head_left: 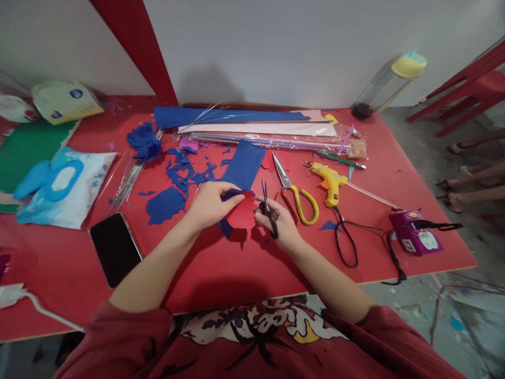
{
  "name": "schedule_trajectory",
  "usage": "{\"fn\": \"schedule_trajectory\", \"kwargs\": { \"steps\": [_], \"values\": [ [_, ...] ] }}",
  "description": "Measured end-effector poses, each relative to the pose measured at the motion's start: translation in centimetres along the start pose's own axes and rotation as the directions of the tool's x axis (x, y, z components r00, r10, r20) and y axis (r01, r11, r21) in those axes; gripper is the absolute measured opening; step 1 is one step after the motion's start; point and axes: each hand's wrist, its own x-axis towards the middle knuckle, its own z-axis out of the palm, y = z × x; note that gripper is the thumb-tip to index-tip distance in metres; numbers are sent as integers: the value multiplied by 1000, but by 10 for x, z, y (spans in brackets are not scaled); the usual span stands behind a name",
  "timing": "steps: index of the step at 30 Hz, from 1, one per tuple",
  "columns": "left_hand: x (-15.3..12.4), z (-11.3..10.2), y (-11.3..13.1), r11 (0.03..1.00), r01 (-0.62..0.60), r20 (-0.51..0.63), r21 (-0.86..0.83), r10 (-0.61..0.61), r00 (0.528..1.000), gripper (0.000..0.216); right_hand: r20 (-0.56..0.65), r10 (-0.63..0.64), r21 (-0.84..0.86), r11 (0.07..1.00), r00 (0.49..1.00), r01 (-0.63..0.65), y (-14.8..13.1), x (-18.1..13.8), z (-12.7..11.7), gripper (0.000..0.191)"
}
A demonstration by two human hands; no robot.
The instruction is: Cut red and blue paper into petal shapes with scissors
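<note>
My left hand [215, 202] pinches a red sheet [237, 215] together with blue sheet material, whose strip [225, 228] hangs below the fingers. In my right hand [282, 223] is a small pair of black-handled scissors [268, 213], its blades pointing up and away from me beside the red sheet's right edge. The fingertips of this hand come close to that edge; whether they touch it I cannot tell. Just beyond the hands lies a flat blue strip [244, 163]. Blue scraps [181, 171] and a wavy-edged blue piece [165, 204] are left of my left hand.
Large scissors [290, 187] and a yellow glue gun [329, 181] lie right of my hands, its cord near a purple power socket [416, 234]. A phone [115, 248], wipes pack [67, 187] and blue flower [144, 141] are left. Rolled sheets [236, 117] line the back; a bottle [389, 87] stands far right.
</note>
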Motion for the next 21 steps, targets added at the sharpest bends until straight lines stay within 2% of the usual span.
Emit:
{"fn": "schedule_trajectory", "kwargs": {
  "steps": [5, 11, 14, 21],
  "values": [
    [-1, -13, 3, 999, 30, -111, -27, -32, 993, 21, 136, 58, 43, 997, 989, -65, 1, -1, -1, 52],
    [-3, -20, 7, 997, 29, -98, -72, -36, 994, 22, 320, 75, 116, 986, 945, -118, 0, -4, -4, 48],
    [-3, -21, 8, 997, 22, -72, -74, -28, 997, 22, 345, 45, 133, 986, 938, -96, 2, -4, -6, 47],
    [-4, -21, 5, 998, -3, -88, -55, -2, 996, 20, 404, 13, 128, 989, 915, -71, 1, -4, -6, 50]
  ]
}}
